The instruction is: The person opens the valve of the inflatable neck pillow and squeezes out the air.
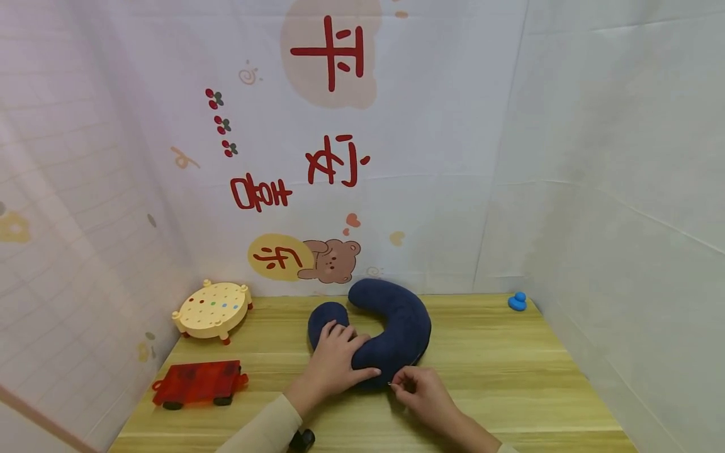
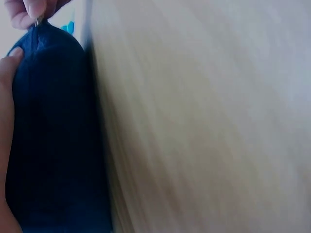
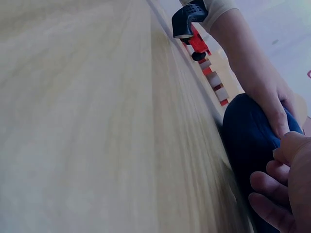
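Note:
A navy U-shaped neck pillow [image 1: 391, 327] lies on the wooden table [image 1: 510, 384], its opening turned to the left. My left hand [image 1: 340, 346] rests flat on the pillow's near arm and presses it down, thumb stretched along the front edge. My right hand [image 1: 396, 380] pinches a small metal zipper pull [image 1: 391, 383] at the pillow's near edge. In the left wrist view the pillow [image 2: 53, 136] fills the left side, with the right hand's fingers [image 2: 26, 10] pinching the pull [image 2: 38, 21] at its top. The right wrist view shows the pillow [image 3: 248, 141] under the left hand [image 3: 274, 99].
A round cream toy table with coloured dots [image 1: 214, 308] stands at the back left. A red toy car [image 1: 198, 382] sits at the front left, also seen as the red toy [image 3: 199, 42]. A small blue toy [image 1: 517, 302] is at the back right. Cloth walls close in three sides.

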`<action>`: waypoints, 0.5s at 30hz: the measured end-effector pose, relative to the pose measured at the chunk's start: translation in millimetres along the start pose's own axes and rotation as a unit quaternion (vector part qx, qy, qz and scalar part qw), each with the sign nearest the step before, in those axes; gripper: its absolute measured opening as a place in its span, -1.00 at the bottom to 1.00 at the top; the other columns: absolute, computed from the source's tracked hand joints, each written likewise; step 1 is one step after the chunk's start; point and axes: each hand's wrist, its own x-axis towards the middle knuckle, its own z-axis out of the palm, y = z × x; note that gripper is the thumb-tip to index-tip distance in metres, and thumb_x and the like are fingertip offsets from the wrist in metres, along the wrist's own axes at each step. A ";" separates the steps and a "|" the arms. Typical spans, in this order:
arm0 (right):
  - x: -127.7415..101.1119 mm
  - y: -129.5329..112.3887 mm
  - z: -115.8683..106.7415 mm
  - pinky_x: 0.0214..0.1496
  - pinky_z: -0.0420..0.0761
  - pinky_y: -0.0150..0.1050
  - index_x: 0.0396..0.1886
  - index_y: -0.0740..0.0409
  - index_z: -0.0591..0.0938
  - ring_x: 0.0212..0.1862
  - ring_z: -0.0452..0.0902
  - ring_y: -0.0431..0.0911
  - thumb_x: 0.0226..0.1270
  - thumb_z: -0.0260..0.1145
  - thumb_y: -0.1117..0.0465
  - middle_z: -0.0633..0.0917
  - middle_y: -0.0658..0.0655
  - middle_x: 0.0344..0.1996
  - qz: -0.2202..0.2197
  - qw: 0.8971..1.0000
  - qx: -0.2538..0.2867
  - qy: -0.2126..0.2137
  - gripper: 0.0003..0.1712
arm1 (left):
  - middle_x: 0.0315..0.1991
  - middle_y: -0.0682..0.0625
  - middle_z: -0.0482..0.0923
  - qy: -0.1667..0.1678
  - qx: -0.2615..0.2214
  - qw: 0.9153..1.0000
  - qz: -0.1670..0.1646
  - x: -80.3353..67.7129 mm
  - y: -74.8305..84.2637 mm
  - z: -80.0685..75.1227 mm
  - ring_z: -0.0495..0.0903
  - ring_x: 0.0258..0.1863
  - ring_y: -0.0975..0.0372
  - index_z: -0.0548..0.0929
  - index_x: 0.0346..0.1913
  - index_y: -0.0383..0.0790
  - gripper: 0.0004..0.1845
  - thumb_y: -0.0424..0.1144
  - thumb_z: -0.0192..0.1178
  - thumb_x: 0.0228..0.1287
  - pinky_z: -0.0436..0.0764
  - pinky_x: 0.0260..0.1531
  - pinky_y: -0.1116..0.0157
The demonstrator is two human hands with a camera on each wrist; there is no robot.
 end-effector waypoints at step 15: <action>-0.7 0.5 0.6 -0.39 0.63 -0.38 -0.28 0.08 0.75 -0.40 0.52 -0.41 0.42 0.54 0.44 0.68 -0.21 -0.41 0.002 1.000 0.015 -0.023 -0.82 | 0.31 0.12 0.59 -0.074 -0.005 0.992 0.105 -2.2 -33.6 -13.8 0.52 0.28 0.12 0.46 0.65 0.30 -0.09 0.67 0.05 0.40 0.39 0.45 -0.08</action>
